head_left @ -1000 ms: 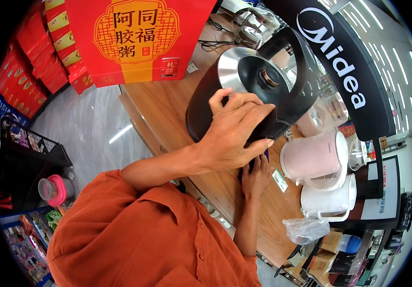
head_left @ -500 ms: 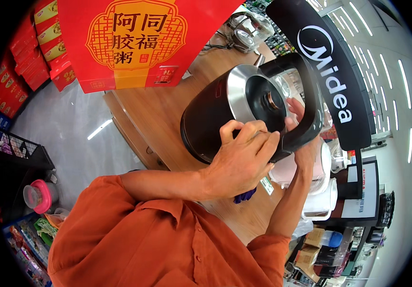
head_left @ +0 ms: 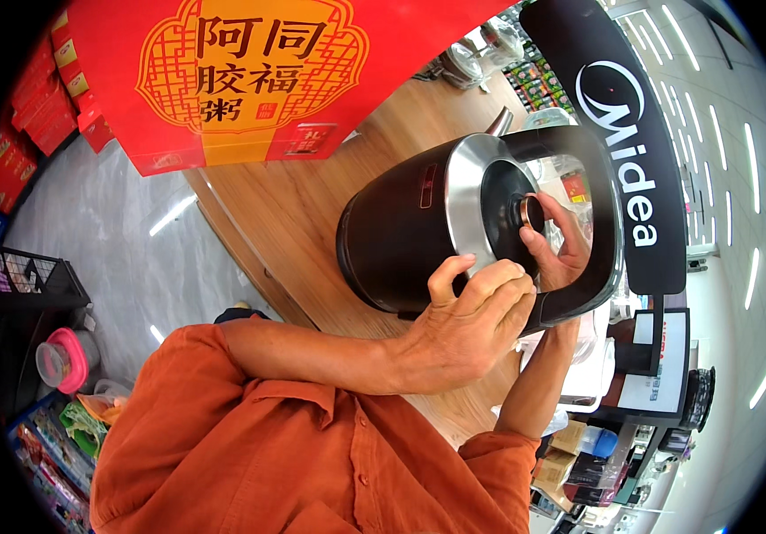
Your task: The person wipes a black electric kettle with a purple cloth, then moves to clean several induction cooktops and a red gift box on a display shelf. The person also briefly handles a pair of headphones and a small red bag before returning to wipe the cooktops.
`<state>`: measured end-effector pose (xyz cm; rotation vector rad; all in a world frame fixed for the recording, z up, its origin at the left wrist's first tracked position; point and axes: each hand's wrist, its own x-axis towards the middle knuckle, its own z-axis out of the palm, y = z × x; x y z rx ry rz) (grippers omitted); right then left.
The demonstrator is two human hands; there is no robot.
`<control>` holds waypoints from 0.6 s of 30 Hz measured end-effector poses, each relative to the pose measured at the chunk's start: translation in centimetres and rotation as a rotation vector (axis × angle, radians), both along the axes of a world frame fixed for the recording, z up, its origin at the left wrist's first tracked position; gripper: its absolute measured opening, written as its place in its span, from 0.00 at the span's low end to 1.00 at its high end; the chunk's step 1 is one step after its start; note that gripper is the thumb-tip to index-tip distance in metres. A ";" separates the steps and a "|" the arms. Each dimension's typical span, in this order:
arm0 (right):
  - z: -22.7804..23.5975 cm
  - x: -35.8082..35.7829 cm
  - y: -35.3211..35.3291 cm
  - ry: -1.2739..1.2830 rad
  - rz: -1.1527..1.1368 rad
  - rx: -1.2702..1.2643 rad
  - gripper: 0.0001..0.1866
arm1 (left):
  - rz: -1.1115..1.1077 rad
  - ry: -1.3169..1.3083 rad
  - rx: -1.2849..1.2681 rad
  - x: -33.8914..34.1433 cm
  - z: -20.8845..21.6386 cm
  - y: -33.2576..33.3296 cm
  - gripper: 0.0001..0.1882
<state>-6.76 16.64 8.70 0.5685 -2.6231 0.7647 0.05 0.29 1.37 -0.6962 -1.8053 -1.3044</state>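
A large black electric kettle (head_left: pixel 396 227) with a silver rim (head_left: pixel 465 191) stands tilted in view over a wooden counter. Its black lid (head_left: pixel 500 200) is seated and carries a copper-edged knob (head_left: pixel 531 214). My left hand (head_left: pixel 481 316) has its fingers curled over the near side of the kettle, where the broad handle (head_left: pixel 612 214) joins the rim. Through the handle's opening comes my right hand (head_left: pixel 563 249), thumb and fingers closed about the knob. The kettle's spout (head_left: pixel 500 121) points away at the far side.
A big red carton (head_left: pixel 312 116) stands at the far left of the wooden counter (head_left: pixel 298 214). Behind the kettle rises a black sign (head_left: pixel 619 133). White appliances (head_left: pixel 583 374) sit to the right. Red boxes (head_left: pixel 44 107) are stacked beyond the grey floor.
My right hand has moved from behind the handle onto the lid's knob and closed on it. The kettle has shifted slightly right and turned a little in view; my left hand stays on it.
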 end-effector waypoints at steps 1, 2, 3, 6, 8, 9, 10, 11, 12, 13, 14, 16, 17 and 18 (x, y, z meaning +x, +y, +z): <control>0.0 0.0 -0.3 -0.004 -0.008 -0.027 0.23 | -0.003 -0.001 0.002 0.0 0.0 0.0 0.17; 0.0 0.0 -0.6 -0.007 -0.015 -0.053 0.23 | 0.018 0.012 -0.004 -0.2 0.0 -0.1 0.16; 0.0 0.1 -0.4 0.001 -0.007 -0.006 0.23 | 0.015 0.013 0.007 -0.2 0.0 0.1 0.16; 0.3 0.0 0.0 0.028 0.041 0.060 0.21 | 0.018 0.017 0.032 -0.1 -0.2 0.4 0.15; 0.2 -0.5 0.1 0.028 0.088 0.052 0.20 | 0.030 0.016 0.037 -0.3 -0.3 0.5 0.14; 0.3 -0.5 0.3 0.026 0.104 0.072 0.21 | 0.034 0.017 0.036 -0.3 -0.2 0.6 0.14; 0.5 -0.5 0.4 0.014 0.104 0.086 0.21 | 0.039 0.018 0.035 -0.2 -0.2 0.6 0.13; 0.6 -0.5 0.5 0.001 0.104 0.099 0.22 | 0.043 0.019 0.034 -0.2 -0.2 0.6 0.13; 0.6 -0.6 0.6 -0.014 0.119 0.081 0.22 | 0.052 0.040 0.026 -0.3 -0.4 0.5 0.13; 0.6 -0.7 0.7 -0.029 0.134 0.063 0.22 | 0.057 0.042 0.031 -0.4 -0.5 0.5 0.13; 0.5 -0.8 0.8 -0.045 0.148 0.044 0.22 | 0.062 0.043 0.036 -0.4 -0.6 0.6 0.13; 0.8 -0.5 0.7 -0.065 0.111 0.077 0.23 | 0.063 0.047 0.047 -0.4 -0.5 0.8 0.13; 1.0 -0.3 0.6 -0.076 0.091 0.093 0.24 | 0.067 0.045 0.051 -0.3 -0.5 0.8 0.13; 1.3 -0.1 0.2 -0.100 0.059 0.089 0.24 | 0.070 0.048 0.053 -0.4 -0.5 0.8 0.14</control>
